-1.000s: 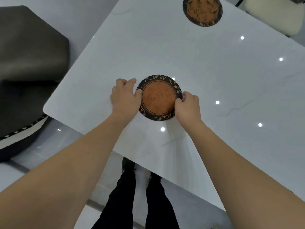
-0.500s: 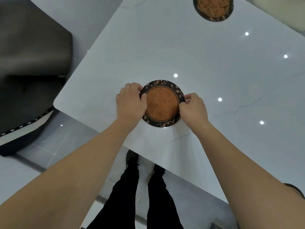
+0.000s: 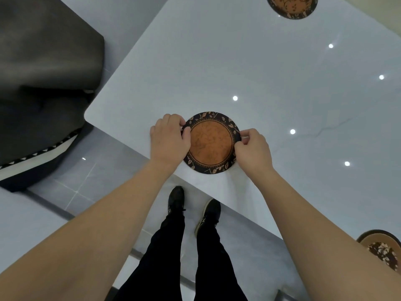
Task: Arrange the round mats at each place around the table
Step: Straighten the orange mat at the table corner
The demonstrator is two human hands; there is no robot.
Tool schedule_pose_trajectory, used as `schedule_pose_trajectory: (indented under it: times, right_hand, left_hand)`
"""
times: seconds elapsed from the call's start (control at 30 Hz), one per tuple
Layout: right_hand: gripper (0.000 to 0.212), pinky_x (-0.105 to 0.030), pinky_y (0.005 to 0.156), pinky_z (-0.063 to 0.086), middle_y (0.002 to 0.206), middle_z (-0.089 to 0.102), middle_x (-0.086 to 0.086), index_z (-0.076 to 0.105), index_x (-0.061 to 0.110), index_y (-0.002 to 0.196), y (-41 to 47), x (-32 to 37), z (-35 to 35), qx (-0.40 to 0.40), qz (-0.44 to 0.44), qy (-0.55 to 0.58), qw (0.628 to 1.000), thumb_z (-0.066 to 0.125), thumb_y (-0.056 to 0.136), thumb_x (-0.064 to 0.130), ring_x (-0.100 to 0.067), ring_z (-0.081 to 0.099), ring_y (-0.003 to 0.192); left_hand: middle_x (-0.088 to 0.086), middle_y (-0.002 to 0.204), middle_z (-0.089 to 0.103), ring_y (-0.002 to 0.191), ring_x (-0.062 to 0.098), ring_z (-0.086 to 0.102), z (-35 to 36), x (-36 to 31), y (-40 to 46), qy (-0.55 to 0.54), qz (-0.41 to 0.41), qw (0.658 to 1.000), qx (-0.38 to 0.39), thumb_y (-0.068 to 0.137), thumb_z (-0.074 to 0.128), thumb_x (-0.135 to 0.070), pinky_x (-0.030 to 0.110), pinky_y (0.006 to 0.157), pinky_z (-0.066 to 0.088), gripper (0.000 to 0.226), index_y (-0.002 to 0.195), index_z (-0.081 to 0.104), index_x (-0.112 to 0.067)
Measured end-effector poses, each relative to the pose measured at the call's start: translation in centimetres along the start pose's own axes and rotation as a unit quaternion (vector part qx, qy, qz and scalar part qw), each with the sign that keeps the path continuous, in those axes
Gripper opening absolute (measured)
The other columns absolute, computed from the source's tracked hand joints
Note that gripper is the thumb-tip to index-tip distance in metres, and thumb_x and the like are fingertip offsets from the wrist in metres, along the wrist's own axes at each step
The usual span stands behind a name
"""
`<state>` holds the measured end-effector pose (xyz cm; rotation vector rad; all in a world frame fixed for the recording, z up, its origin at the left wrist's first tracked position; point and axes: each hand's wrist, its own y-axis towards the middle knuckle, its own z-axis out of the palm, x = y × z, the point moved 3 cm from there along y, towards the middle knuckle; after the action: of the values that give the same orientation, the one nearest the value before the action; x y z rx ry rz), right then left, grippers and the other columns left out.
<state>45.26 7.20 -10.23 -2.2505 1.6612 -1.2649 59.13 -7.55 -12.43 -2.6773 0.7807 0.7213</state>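
Note:
A round mat (image 3: 211, 142) with an orange centre and a dark leaf-patterned rim lies flat on the white table (image 3: 249, 68), close to its near edge. My left hand (image 3: 168, 140) pinches the mat's left rim. My right hand (image 3: 252, 149) pinches its right rim. A second round mat (image 3: 291, 6) lies at the table's far side, cut off by the top of the view. A third round mat (image 3: 382, 249) shows at the lower right, partly hidden behind my right forearm.
A dark grey chair (image 3: 43, 68) stands off the table's left corner. My legs and black shoes (image 3: 176, 199) stand on the grey tiled floor just below the table's near edge. Ceiling lights reflect on the glossy top.
Both hands have drawn the mat toward the table's near edge, still holding its sides. The view has tilted down, so the third mat now shows at lower right.

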Motion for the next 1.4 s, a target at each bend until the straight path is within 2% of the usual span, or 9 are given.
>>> schedule_pose_trajectory:
  times: [0.27,0.5,0.7,1.0,1.4]
  right_hand:
    - [0.026,-0.021,0.059,0.04,0.106,0.06,-0.01,0.056,0.015,0.109,-1.3,-1.0,0.7,0.01,-0.012,0.008,1.0,0.047,0.085,0.01,-0.02,0.058,0.088]
    - [0.02,-0.024,0.063,0.041,0.104,0.056,-0.01,0.05,0.018,0.097,-2.0,-1.4,1.0,0.008,-0.022,0.014,1.0,0.046,0.082,0.006,-0.021,0.057,0.087]
    - [0.022,-0.031,0.073,0.048,0.105,0.056,-0.01,0.052,0.014,0.102,-1.9,-1.6,1.2,0.004,-0.017,0.014,1.0,0.046,0.081,0.007,-0.022,0.058,0.088]
    - [0.021,-0.028,0.068,0.043,0.104,0.054,-0.01,0.053,0.011,0.101,-2.1,-1.7,1.3,0.001,-0.02,0.012,1.0,0.047,0.082,0.007,-0.02,0.055,0.083]
    - [0.031,-0.032,0.075,0.046,0.107,0.054,-0.01,0.054,0.008,0.111,-2.2,-1.8,1.4,-0.004,-0.033,-0.009,0.999,0.046,0.081,0.008,-0.02,0.053,0.088]
  left_hand:
    - [0.005,0.087,0.059,0.084,0.027,0.052,-0.1,0.8,-1.7,0.008,-0.007,1.0,-0.017,0.089,0.055,-0.025,0.039,0.078,0.037,0.014,0.085,0.058,-0.012]
    - [0.006,0.089,0.057,0.087,0.027,0.049,0.0,0.9,-2.2,-0.01,-0.018,1.0,-0.017,0.09,0.053,-0.021,0.036,0.079,0.032,0.012,0.084,0.057,-0.011]
    - [0.008,0.089,0.057,0.087,0.028,0.049,0.0,0.8,-2.2,-0.01,-0.024,1.0,-0.016,0.088,0.055,-0.018,0.036,0.079,0.032,0.01,0.083,0.058,-0.01]
    - [0.008,0.089,0.057,0.088,0.029,0.049,-0.1,0.7,-2.1,-0.015,-0.028,0.999,-0.012,0.086,0.054,-0.016,0.037,0.08,0.033,0.009,0.08,0.058,-0.01]
    - [0.01,0.09,0.057,0.086,0.03,0.049,0.2,0.7,-2.1,0.035,0.01,0.999,-0.016,0.088,0.053,-0.019,0.038,0.077,0.035,0.011,0.083,0.056,-0.009]
